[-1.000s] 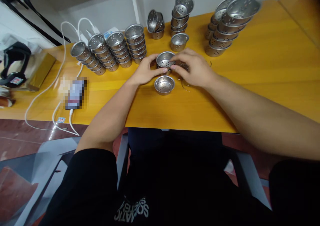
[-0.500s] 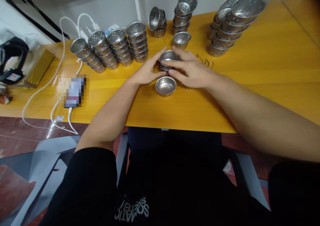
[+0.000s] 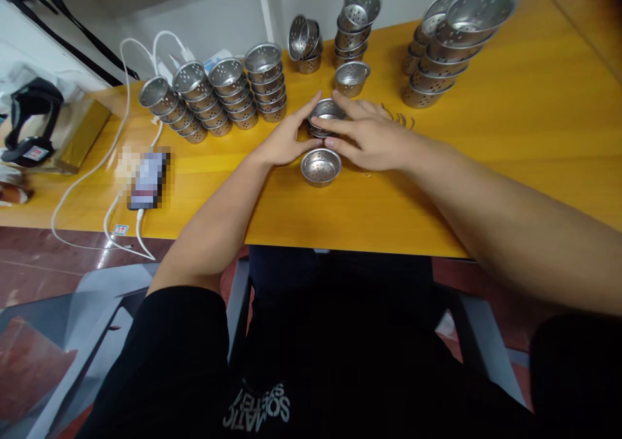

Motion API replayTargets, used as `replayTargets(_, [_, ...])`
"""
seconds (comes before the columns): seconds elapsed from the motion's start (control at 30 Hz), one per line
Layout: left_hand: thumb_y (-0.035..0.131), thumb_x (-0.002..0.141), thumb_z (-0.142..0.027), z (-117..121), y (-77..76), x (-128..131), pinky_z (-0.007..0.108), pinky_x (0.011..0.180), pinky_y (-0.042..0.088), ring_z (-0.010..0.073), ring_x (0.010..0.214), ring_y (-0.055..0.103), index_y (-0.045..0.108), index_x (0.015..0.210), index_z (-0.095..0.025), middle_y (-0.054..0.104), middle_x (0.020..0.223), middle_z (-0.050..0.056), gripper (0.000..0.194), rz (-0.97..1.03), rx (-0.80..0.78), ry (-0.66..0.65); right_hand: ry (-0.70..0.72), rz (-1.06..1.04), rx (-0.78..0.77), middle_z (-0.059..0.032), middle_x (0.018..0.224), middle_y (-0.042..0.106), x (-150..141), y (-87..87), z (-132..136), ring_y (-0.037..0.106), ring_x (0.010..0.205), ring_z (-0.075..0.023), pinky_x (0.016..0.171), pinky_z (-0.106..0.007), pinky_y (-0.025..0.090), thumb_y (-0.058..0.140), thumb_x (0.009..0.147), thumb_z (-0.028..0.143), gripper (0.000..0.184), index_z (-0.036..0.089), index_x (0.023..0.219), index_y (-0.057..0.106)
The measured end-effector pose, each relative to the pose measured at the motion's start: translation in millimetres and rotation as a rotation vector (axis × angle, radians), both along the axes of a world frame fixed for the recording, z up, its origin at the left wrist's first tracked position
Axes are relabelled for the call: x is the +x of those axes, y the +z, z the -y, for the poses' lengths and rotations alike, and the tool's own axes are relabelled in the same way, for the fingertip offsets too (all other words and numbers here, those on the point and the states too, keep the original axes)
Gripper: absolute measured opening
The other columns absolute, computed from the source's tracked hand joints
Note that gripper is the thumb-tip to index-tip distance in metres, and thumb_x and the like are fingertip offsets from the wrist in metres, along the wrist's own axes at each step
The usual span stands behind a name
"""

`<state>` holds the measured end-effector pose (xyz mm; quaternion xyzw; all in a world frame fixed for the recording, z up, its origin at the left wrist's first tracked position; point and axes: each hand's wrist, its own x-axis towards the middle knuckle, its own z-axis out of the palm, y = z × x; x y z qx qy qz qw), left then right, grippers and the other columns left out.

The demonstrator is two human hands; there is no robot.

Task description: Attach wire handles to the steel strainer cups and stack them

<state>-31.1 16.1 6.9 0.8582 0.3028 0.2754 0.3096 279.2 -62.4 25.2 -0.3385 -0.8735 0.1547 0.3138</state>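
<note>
A short stack of perforated metal strainer cups point(image 3: 326, 110) stands upright between my hands. My left hand point(image 3: 290, 136) curves round its left side, thumb near the front and fingers reaching behind. From the right, my right hand point(image 3: 372, 135) closes on the same stack, with fingers across its rim and front that partly hide it. Just in front, a single strainer cup point(image 3: 321, 167) sits mouth up on the table, apart from the stack. Behind my fingers is another strainer cup point(image 3: 352, 78). Several thin curved wires point(image 3: 401, 120) lie beyond my right wrist.
Tall stacks of strainer cups point(image 3: 265, 70) line the table's back left, with leaning stacks point(image 3: 440, 57) at back right. A blurred phone point(image 3: 148, 181) with a white cable point(image 3: 87, 173) lies left. A black strapped device point(image 3: 34, 122) rests on a box point(image 3: 85, 138).
The view has shifted very slightly. Both hands keep the same hold round the stack, and the cups stay where they were.
</note>
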Motion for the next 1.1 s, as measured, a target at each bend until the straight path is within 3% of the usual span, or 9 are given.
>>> replayTargets(0.17, [0.108,0.102,-0.056,-2,-0.7,-2,0.072,0.170,0.034,0.0497,0.201,0.043,0.054,0.198,-0.029,0.051,0.210,0.018,0.113,-0.007,-0.009,0.004,-0.021,0.016,0.004,-0.0022,0.207,0.055,-4,2.4,7,0.052,0.187,-0.0641,0.150,-0.102,0.038,0.073,0.127,0.077,0.068,0.052,0.191,0.073])
replayTargets(0.33, [0.100,0.108,-0.055,-7,-10.7,0,0.072,0.166,0.041,0.0482,0.194,0.055,0.036,0.205,-0.026,0.049,0.207,0.023,0.120,0.070,-0.056,0.068,-0.080,-0.049,0.053,-0.0019,0.199,0.064,-2,23.0,22,0.054,0.187,-0.0574,0.156,-0.091,0.040,0.066,0.128,0.069,0.065,0.051,0.190,0.073])
replayTargets(0.47, [0.087,0.112,-0.047,-13,-17.8,-2,0.068,0.165,0.045,0.0434,0.197,0.052,0.031,0.206,-0.028,0.052,0.205,0.021,0.111,0.084,-0.031,0.100,0.065,-0.038,0.094,-0.0090,0.179,0.078,5,38.6,33,0.075,0.160,-0.0545,0.143,-0.088,0.056,0.072,0.122,0.051,0.036,0.043,0.146,0.098])
replayTargets(0.57, [0.074,0.116,-0.047,-17,-17.7,-4,0.066,0.164,0.045,0.0411,0.200,0.047,0.041,0.201,-0.027,0.051,0.206,0.019,0.093,0.098,0.033,0.136,0.245,0.061,0.033,-0.0113,0.178,0.077,8,40.3,36,0.073,0.163,-0.0544,0.142,-0.086,0.057,0.081,0.113,0.042,0.023,0.036,0.125,0.099])
replayTargets(0.67, [0.069,0.119,-0.059,-16,-9.7,-2,0.066,0.162,0.048,0.0414,0.192,0.058,0.058,0.189,-0.034,0.059,0.200,0.015,0.075,0.115,0.078,0.175,0.285,0.119,-0.006,-0.0127,0.177,0.076,8,38.6,38,0.070,0.166,-0.0553,0.144,-0.085,0.057,0.089,0.109,0.042,0.016,0.035,0.119,0.098])
replayTargets(0.73, [0.064,0.120,-0.081,-9,0.1,0,0.067,0.161,0.049,0.0430,0.187,0.062,0.065,0.182,-0.038,0.066,0.193,0.014,0.075,0.125,0.102,0.203,0.272,0.129,-0.031,-0.0137,0.173,0.077,7,39.2,39,0.076,0.158,-0.0524,0.140,-0.081,0.062,0.087,0.113,0.046,0.016,0.036,0.118,0.098])
replayTargets(0.83, [0.046,0.113,-0.113,4,15.9,4,0.067,0.160,0.048,0.0452,0.184,0.063,0.072,0.172,-0.038,0.071,0.185,0.013,0.098,0.146,0.125,0.225,0.214,0.094,-0.050,-0.0112,0.176,0.076,6,43.5,43,0.082,0.147,-0.0475,0.134,-0.077,0.069,0.079,0.121,0.058,0.028,0.039,0.127,0.099])
replayTargets(1.03, [0.019,0.117,-0.113,11,23.6,3,0.068,0.153,0.056,0.0438,0.178,0.069,0.075,0.170,-0.039,0.073,0.182,0.012,0.106,0.254,0.190,0.193,-0.005,-0.136,0.142,-0.0095,0.179,0.074,7,46.2,40,0.074,0.163,-0.0534,0.136,-0.080,0.068,0.082,0.124,0.066,0.031,0.044,0.137,0.099])
replayTargets(1.1, [0.030,0.114,-0.117,10,20.7,6,0.067,0.154,0.057,0.0437,0.178,0.070,0.066,0.179,-0.041,0.071,0.184,0.012,0.106,0.254,0.274,0.107,-0.041,-0.218,0.158,-0.0054,0.173,0.078,9,43.0,34,0.072,0.166,-0.0549,0.138,-0.083,0.067,0.092,0.117,0.067,0.024,0.050,0.133,0.099])
